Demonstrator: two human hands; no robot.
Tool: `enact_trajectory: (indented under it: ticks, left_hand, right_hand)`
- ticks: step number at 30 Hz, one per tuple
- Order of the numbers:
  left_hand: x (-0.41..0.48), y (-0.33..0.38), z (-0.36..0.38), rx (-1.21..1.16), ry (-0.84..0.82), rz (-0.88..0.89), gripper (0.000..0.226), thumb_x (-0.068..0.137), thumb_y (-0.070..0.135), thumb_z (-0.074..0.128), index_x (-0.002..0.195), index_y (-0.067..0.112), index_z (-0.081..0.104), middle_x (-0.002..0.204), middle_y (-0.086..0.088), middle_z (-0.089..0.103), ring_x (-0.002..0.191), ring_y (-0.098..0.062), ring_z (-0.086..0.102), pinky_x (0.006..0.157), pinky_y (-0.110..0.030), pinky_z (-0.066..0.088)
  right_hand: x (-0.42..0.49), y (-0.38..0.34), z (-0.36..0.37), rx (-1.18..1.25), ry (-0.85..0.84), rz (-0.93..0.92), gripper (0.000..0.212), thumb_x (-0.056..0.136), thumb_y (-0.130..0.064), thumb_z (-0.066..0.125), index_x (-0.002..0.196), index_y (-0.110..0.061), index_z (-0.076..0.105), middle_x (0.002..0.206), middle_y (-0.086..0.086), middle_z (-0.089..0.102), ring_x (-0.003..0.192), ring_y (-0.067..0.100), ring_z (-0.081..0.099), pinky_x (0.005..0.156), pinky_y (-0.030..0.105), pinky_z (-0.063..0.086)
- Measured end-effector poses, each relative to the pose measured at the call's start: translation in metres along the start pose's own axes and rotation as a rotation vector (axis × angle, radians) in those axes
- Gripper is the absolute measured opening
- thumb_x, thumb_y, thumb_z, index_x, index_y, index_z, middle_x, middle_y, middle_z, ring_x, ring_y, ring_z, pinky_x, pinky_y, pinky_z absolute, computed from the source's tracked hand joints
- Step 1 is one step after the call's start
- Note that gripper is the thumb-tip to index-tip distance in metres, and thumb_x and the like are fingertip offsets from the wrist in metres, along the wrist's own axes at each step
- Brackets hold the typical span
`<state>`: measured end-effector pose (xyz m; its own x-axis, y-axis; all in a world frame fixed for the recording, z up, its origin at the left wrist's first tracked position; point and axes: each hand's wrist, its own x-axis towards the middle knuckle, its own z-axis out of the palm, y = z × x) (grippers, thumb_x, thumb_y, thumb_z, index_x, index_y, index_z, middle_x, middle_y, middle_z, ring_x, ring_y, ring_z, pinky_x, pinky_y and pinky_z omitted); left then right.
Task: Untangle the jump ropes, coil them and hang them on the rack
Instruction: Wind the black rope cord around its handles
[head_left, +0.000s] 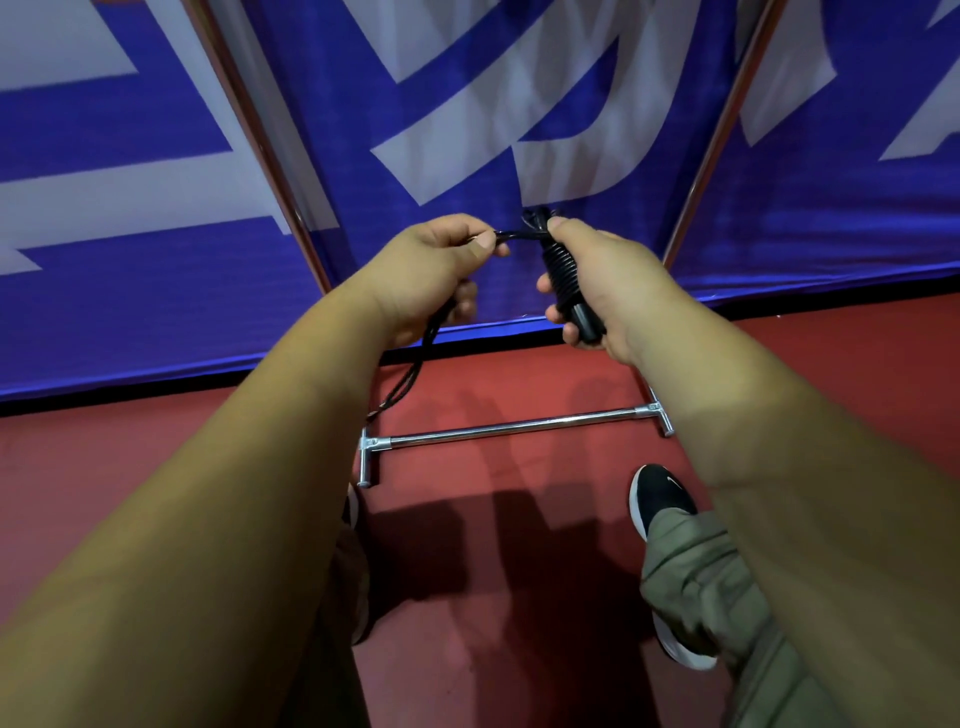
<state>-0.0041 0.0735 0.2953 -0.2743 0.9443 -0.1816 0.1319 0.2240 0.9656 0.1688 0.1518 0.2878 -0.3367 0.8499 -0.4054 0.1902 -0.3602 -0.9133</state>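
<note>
A black jump rope (562, 270) is wound in tight turns round its handles. My right hand (602, 291) grips that bundle, with the handle end sticking out below the fingers. My left hand (441, 270) pinches the rope's cord just left of the bundle, and a loose loop (415, 364) hangs from this hand toward the floor. The chrome rack (514, 426) stands in front of me: its lower crossbar and feet lie on the floor, and its two uprights rise on either side of my hands.
A blue banner (519, 104) with large white letters hangs right behind the rack. The floor (493, 519) is red. My black shoe (660, 499) and olive trouser leg are at lower right, close to the rack's foot.
</note>
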Motion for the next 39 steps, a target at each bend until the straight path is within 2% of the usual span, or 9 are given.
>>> enact_trajectory:
  ticks: [6,9,13,18,21,25,30,35,39]
  left_hand:
    - [-0.001,-0.003,-0.005,0.456,0.049,0.175,0.023,0.110,0.033,0.054,0.109,0.022,0.074,0.082,0.002,0.062,0.054,0.002,0.045,0.058,-0.014,0.040]
    - [-0.002,-0.004,-0.010,0.614,-0.005,0.147,0.026,0.110,0.037,0.052,0.107,0.029,0.077,0.079,0.005,0.060,0.057,-0.002,0.049,0.064,-0.020,0.043]
    - [-0.004,-0.007,-0.012,0.695,-0.075,0.084,0.024,0.110,0.038,0.054,0.108,0.033,0.077,0.083,0.014,0.062,0.069,0.008,0.058,0.071,-0.022,0.044]
    - [0.000,-0.010,-0.016,0.747,-0.083,0.040,0.026,0.104,0.038,0.064,0.078,0.041,0.067,0.081,0.003,0.066,0.071,-0.008,0.058,0.075,-0.031,0.049]
    - [-0.001,-0.008,-0.016,0.797,-0.073,0.033,0.029,0.100,0.031,0.070,0.071,0.035,0.066,0.070,0.005,0.062,0.060,-0.002,0.053,0.061,-0.015,0.044]
    - [-0.004,-0.006,-0.023,0.838,-0.156,-0.003,0.024,0.094,0.013,0.070,0.073,0.025,0.068,0.062,0.011,0.062,0.061,-0.009,0.054,0.059,-0.027,0.043]
    - [-0.015,0.001,-0.028,0.697,-0.366,0.051,0.041,0.094,0.002,0.066,0.104,0.038,0.081,0.092,0.015,0.078,0.084,0.004,0.069,0.081,-0.012,0.050]
    - [-0.009,0.003,-0.024,0.695,-0.249,0.181,0.029,0.090,0.010,0.079,0.109,0.031,0.084,0.092,0.015,0.073,0.085,0.005,0.067,0.081,-0.008,0.047]
    - [-0.001,0.002,-0.027,0.885,-0.164,0.280,0.025,0.089,0.013,0.081,0.105,0.032,0.085,0.092,0.010,0.067,0.084,-0.004,0.065,0.086,-0.029,0.054]
  right_hand:
    - [-0.002,-0.007,-0.002,0.080,-0.030,0.024,0.048,0.095,-0.057,0.068,0.112,-0.012,0.073,0.083,0.004,0.079,0.059,0.021,0.066,0.050,0.029,0.047]
    - [-0.004,-0.008,-0.003,0.077,-0.082,0.017,0.049,0.095,-0.056,0.066,0.112,-0.011,0.074,0.085,0.005,0.079,0.061,0.023,0.066,0.051,0.030,0.047]
    - [-0.010,-0.007,-0.001,0.038,-0.162,0.002,0.050,0.093,-0.062,0.069,0.105,-0.013,0.075,0.086,0.005,0.077,0.064,0.022,0.065,0.051,0.030,0.046]
    - [-0.014,-0.005,0.004,-0.066,-0.347,-0.008,0.050,0.098,-0.060,0.066,0.108,-0.012,0.073,0.089,0.005,0.074,0.061,0.023,0.063,0.050,0.031,0.046]
    - [-0.020,-0.003,0.005,-0.109,-0.487,0.022,0.049,0.102,-0.056,0.062,0.112,-0.009,0.070,0.088,0.008,0.072,0.059,0.024,0.060,0.049,0.029,0.043]
    - [-0.027,0.001,0.004,-0.195,-0.668,0.092,0.052,0.103,-0.055,0.058,0.115,-0.006,0.069,0.089,0.010,0.070,0.058,0.023,0.058,0.045,0.027,0.042]
    - [-0.034,0.005,0.004,-0.314,-0.912,0.257,0.063,0.092,-0.057,0.061,0.134,-0.010,0.065,0.091,0.009,0.071,0.057,0.022,0.057,0.044,0.026,0.045]
    - [-0.027,0.012,0.008,-0.457,-0.808,0.312,0.051,0.087,-0.058,0.071,0.113,-0.014,0.065,0.093,0.009,0.073,0.062,0.022,0.062,0.047,0.026,0.045]
    - [-0.014,0.015,0.008,-0.600,-0.622,0.212,0.041,0.098,-0.060,0.068,0.117,-0.024,0.067,0.093,0.006,0.074,0.063,0.020,0.065,0.051,0.026,0.047]
